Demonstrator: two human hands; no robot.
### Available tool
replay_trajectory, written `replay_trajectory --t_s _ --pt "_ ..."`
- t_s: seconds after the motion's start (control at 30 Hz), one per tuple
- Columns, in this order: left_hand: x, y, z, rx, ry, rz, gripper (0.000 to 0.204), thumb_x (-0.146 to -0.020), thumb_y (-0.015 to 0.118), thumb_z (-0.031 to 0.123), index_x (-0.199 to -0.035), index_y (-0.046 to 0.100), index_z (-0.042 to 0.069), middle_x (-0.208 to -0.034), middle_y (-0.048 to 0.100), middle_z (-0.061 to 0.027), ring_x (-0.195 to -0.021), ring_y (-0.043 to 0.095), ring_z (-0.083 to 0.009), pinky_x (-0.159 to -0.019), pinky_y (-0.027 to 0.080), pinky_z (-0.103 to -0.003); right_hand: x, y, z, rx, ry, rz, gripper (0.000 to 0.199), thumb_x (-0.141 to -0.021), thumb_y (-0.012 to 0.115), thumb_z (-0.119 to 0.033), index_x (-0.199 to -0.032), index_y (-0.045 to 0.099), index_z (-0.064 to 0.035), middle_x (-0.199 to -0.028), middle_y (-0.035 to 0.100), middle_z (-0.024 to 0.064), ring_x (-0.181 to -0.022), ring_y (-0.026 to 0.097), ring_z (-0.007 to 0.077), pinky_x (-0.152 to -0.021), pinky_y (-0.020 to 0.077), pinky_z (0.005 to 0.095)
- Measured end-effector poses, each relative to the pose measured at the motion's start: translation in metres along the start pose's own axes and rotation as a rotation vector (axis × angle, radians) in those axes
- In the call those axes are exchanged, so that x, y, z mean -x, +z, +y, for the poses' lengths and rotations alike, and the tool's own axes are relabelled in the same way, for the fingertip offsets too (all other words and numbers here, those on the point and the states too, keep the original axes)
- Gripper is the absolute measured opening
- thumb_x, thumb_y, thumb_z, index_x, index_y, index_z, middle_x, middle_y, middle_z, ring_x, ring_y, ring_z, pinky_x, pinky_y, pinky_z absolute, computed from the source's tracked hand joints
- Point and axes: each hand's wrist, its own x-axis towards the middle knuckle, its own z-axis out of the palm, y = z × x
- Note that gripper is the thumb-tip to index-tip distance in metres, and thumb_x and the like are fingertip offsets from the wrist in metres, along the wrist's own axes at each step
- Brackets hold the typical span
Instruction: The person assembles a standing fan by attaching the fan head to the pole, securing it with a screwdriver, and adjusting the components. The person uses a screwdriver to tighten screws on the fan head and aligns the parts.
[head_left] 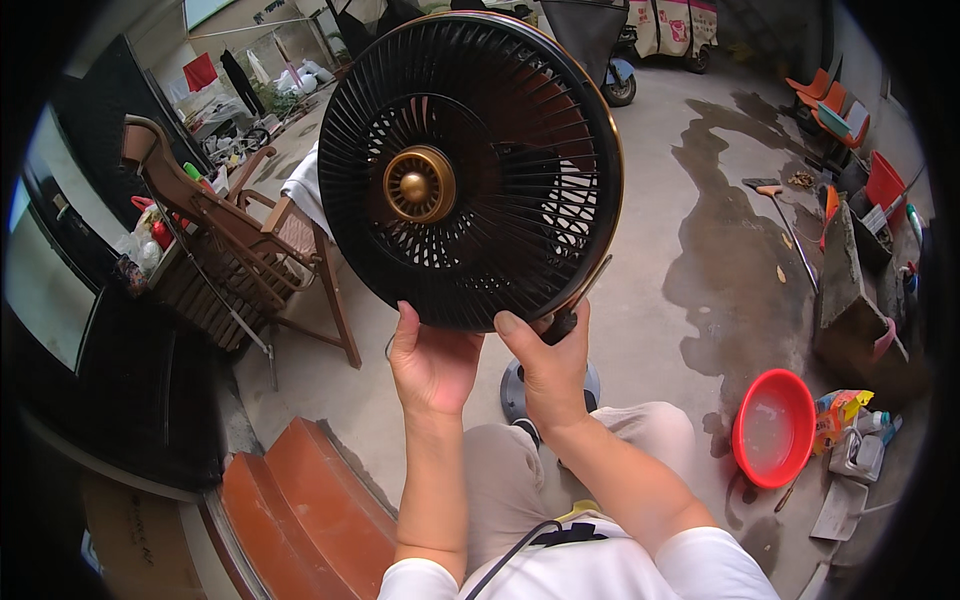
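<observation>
Where the concrete floor [660, 300] meets the wall on the left, a wooden folding chair [235, 235] stands tilted, with clutter and a red bag behind it. Terracotta steps [300, 500] sit at the near-left corner of the floor.

Left hand [432, 360]: raised, palm toward the camera, fingers hooked behind the lower rim of a round black fan grille [470, 170], thumb along its edge. Grasping the grille.

Fan grille: held upright in the air above the person's knees, well off the floor, face toward the camera. Thin radial ribs, a gold-coloured hub [418, 184] just left of centre, a copper-toned band round the outer rim. Fan blades show dimly through the ribs.

Right hand [553, 365]: just beside the left, thumb pressed on the front of the lower rim, fingers wrapped behind. It also clamps a screwdriver [572, 303] with a dark handle, its shaft slanting up along the rim. Grasping both.

Below the hands, a round grey base [520, 392] lies on the floor, partly hidden by the right wrist.

Right side of floor: dark wet patches, then a red plastic basin [772, 428] near the right edge, bottles and packets just beside it. A broom [785, 225] lies farther back; orange chairs [825, 100] stand at the far-right corner.
</observation>
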Motion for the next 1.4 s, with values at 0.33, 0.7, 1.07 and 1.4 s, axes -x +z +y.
replay_trajectory --t_s 0.33,0.7,1.07,1.4 --pt "0.012 0.016 -0.005 -0.229 0.085 0.058 0.051 -0.082 0.065 0.034 -0.122 0.047 0.009 -0.118 0.054 -0.0056 -0.111 0.048 -0.0217 -0.093 0.039 -0.039 -0.010 -0.020 -0.015 0.032 0.095 -0.091 0.060 -0.071 0.075 -0.020 -0.116 0.039 -0.0024 -0.109 0.051 0.0066 -0.097 0.051 0.0147 -0.090 0.0399 0.0311" --pt "-0.024 -0.001 0.046 -0.192 -0.127 0.031 0.062 -0.080 0.063 0.042 -0.128 0.042 0.009 -0.126 0.049 -0.0087 -0.118 0.045 -0.0269 -0.099 0.037 -0.047 0.001 -0.007 0.019 0.164 0.004 0.016 0.062 -0.069 0.076 -0.008 -0.114 0.034 0.0000 -0.104 0.048 0.0081 -0.083 0.051 0.0088 -0.069 0.0446 0.0211" --pt "-0.030 -0.014 0.055 -0.256 -0.187 -0.034 0.063 -0.078 0.065 0.044 -0.127 0.045 0.009 -0.129 0.048 -0.0104 -0.122 0.041 -0.0289 -0.104 0.029 -0.048 0.003 -0.001 0.024 0.172 -0.091 0.063 0.062 -0.065 0.078 -0.010 -0.109 0.035 0.0005 -0.095 0.045 0.0044 -0.064 0.039 0.0022 -0.050 0.0347 0.0163" --pt "-0.032 -0.015 0.048 -0.199 -0.111 -0.069 0.058 -0.078 0.069 0.035 -0.124 0.046 0.008 -0.121 0.053 -0.0064 -0.113 0.049 -0.0241 -0.097 0.039 -0.042 -0.002 -0.010 0.022 0.106 -0.029 0.057 0.062 -0.067 0.076 -0.010 -0.112 0.035 -0.0006 -0.105 0.045 0.0067 -0.076 0.044 0.0056 -0.060 0.0401 0.0181"
